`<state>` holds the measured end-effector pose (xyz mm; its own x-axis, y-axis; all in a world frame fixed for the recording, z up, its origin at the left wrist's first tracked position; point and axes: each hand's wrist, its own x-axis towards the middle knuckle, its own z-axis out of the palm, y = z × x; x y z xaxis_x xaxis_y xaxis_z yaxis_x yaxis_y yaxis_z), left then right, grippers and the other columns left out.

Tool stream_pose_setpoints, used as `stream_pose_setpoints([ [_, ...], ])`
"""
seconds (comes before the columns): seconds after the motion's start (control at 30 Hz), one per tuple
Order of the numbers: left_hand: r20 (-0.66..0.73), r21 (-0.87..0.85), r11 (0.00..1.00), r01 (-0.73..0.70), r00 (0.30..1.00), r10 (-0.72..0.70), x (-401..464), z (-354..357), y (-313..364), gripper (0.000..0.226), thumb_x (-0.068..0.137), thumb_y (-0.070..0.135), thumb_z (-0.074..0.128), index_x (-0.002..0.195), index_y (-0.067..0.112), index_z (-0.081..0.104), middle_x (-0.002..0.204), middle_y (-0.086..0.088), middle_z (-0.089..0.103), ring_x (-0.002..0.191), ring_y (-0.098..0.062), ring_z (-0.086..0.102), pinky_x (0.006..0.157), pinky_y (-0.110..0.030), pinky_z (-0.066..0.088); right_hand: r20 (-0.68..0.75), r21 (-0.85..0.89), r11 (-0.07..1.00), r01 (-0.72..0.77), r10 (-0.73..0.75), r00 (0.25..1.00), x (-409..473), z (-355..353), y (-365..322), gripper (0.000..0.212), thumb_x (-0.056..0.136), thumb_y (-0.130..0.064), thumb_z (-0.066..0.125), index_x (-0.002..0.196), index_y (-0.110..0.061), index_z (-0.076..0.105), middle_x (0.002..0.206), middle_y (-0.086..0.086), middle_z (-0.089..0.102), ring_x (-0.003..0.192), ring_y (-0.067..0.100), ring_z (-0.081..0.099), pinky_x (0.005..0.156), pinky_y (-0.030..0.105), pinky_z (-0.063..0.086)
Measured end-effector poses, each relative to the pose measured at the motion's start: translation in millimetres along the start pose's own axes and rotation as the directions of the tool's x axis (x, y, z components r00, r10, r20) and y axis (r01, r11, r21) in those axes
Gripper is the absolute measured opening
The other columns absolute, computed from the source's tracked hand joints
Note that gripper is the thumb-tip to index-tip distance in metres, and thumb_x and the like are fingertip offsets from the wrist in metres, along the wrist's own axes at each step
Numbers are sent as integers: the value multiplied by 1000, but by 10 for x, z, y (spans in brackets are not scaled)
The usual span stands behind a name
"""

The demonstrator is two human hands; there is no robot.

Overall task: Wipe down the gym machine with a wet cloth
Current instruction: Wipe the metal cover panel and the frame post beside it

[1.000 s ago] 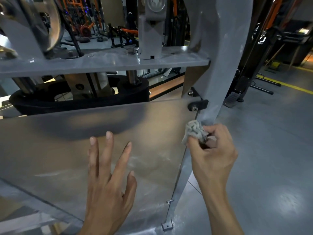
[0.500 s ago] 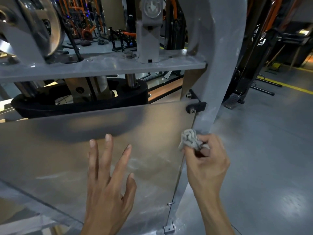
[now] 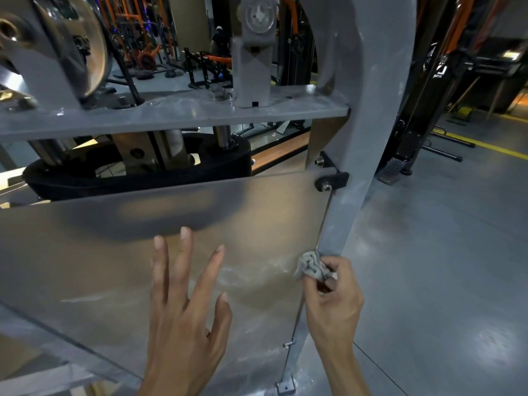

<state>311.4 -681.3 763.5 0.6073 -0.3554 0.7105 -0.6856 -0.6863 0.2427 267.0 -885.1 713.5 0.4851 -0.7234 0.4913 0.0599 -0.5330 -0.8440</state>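
Pinched in the grip of the right hand (image 3: 333, 298), between thumb and curled fingers, a small crumpled grey wet cloth (image 3: 312, 265) is held against the inner edge of the grey painted steel upright (image 3: 368, 132) of the gym machine, just where the frosted translucent guard panel (image 3: 114, 252) meets that post. The left hand (image 3: 183, 318) is spread wide, its fingers straight and apart, and nothing is held by it; it is laid over the lower middle of the panel, though contact with the surface cannot be told. Pale streaks are seen on the panel between the two hands.

Above the cloth, the panel's upper right corner is fixed to the upright by a black bracket with a silver bolt (image 3: 331, 180). A small metal clip (image 3: 288, 344) and a bottom bracket (image 3: 285, 385) are set along the same edge lower down. Behind the panel's top edge a black weight stack (image 3: 137, 172) is seen, with a flat grey crossbar (image 3: 171, 115) over it and a silver pulley wheel (image 3: 71, 44) at the upper left. Well apart on the right, on the grey polished floor (image 3: 443, 267), a black machine frame (image 3: 428, 104) and a yellow floor line (image 3: 491, 145) are seen.
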Motion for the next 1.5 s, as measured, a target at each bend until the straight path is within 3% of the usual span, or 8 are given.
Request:
stream_pose_setpoints([
  [0.23,13,0,1000,0,1000,0,-2,-2,-19,57,89,20,54,145,12,50,168,-18,19,155,-48,9,116,-67,27,-55,79,996,39,-34,998,10,76,-56,34,80,5,80,97,-18,61,96,-9,61,77,22,68,62,40,59],
  [0.5,0,8,1000,-1,1000,1,-3,22,-20,55,90,21,53,144,11,50,168,-19,18,155,-48,8,119,-66,24,87,92,991,93,-101,991,-221,250,-201,37,78,5,81,95,-24,64,91,-12,61,76,12,66,63,27,57],
  [0.73,-4,-5,1000,5,1000,-5,-5,19,-30,57,90,19,54,147,13,47,169,-16,20,155,-46,10,120,-61,25,-33,70,996,62,-60,998,-18,28,-75,50,75,11,80,97,-29,59,97,-18,64,74,8,68,59,14,52],
  [0.87,0,11,1000,0,1000,0,3,1,-46,57,90,20,52,147,13,47,169,-14,19,156,-45,10,124,-53,21,14,80,995,65,-66,998,-191,262,-208,54,73,8,82,92,-36,58,90,-17,60,74,13,66,61,28,56],
  [1.0,2,29,1000,-11,1000,11,7,1,-87,58,91,18,51,148,13,47,169,-13,20,156,-44,13,125,-53,21,161,155,967,202,-227,961,-420,542,-471,21,78,-3,70,88,-19,62,87,-11,57,75,5,61,64,22,52],
  [1.13,9,12,1000,-4,1000,3,2,-22,-94,57,91,18,51,148,13,46,169,-11,21,156,-42,13,122,-55,24,245,167,968,186,-223,943,-371,506,-447,15,79,-9,66,89,-19,65,88,-10,60,76,6,63,63,32,55],
  [1.27,5,-12,1000,8,1000,-8,-5,-32,-78,56,90,17,52,146,11,49,168,-12,24,156,-42,14,122,-53,24,147,103,991,81,-96,985,-141,207,-221,40,76,4,81,90,-30,64,87,-12,68,74,8,70,57,33,57],
  [1.5,33,-34,999,19,999,-18,-8,-55,-69,58,90,17,54,147,8,49,169,-11,22,156,-41,13,124,-49,23,50,85,994,62,-66,997,-135,202,-251,45,76,-1,87,85,-34,56,86,-16,62,72,10,68,55,29,57],
])
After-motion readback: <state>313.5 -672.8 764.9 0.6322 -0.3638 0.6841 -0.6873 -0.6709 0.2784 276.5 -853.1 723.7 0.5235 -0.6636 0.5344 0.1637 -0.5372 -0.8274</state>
